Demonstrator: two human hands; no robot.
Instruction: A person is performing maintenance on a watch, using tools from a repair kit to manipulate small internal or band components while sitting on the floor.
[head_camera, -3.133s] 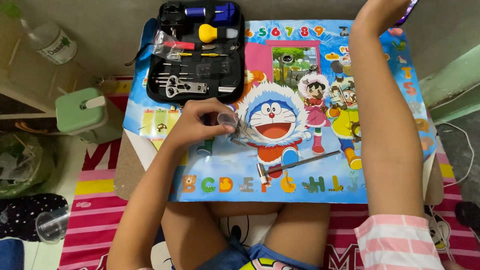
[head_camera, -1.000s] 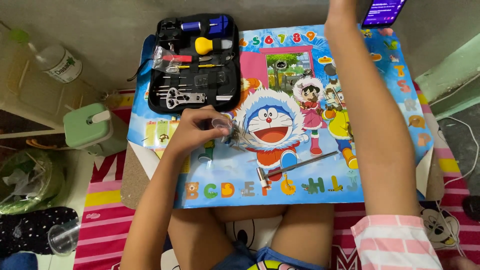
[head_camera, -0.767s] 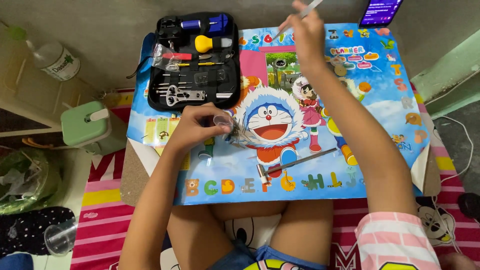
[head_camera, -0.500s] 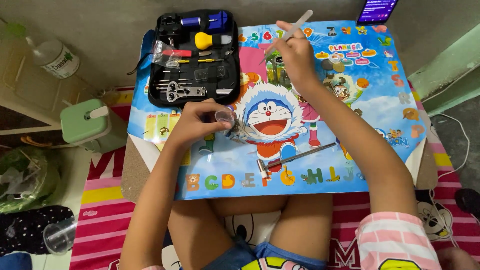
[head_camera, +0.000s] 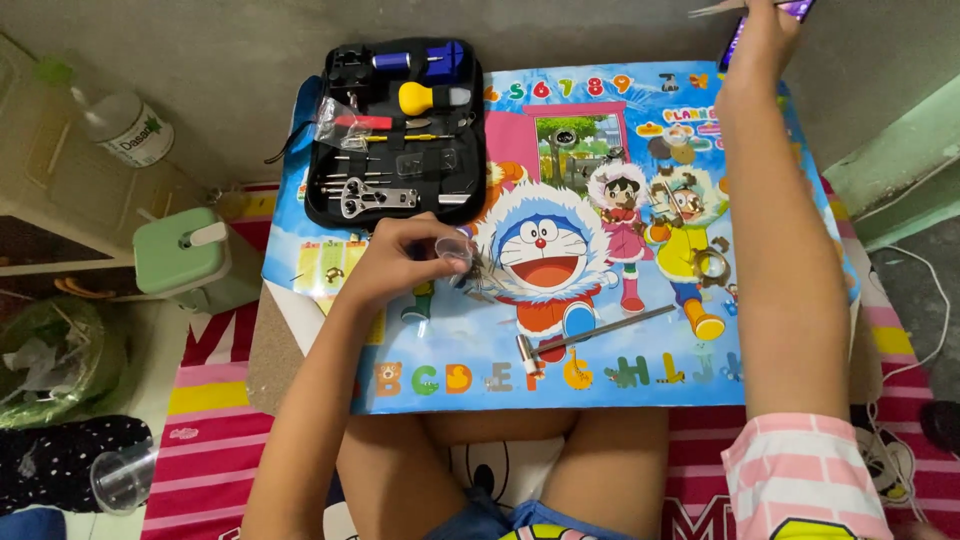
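My left hand (head_camera: 395, 265) rests on the cartoon play mat (head_camera: 600, 380) and pinches a small clear round piece (head_camera: 455, 250) beside a small dark metal part (head_camera: 482, 288). My right hand (head_camera: 760, 40) is stretched to the mat's far right corner, next to a phone (head_camera: 795, 8) with a lit purple screen. It grips a thin pale stick (head_camera: 715, 9) that points left at the frame's top edge. A small metal hammer (head_camera: 590, 335) lies on the mat near me. An open black tool case (head_camera: 395, 130) holds several small tools at the far left.
A metal ring (head_camera: 712, 262) lies on the mat at right. Left of the table stand a clear bottle (head_camera: 125, 125), a green lidded container (head_camera: 185, 255), a green bag (head_camera: 50, 360) and a plastic cup (head_camera: 120, 478). A white cable (head_camera: 925, 300) runs at right.
My right hand came down over the mat with the pale stick, then went back up to the phone at the far right corner. The left hand has stayed put.
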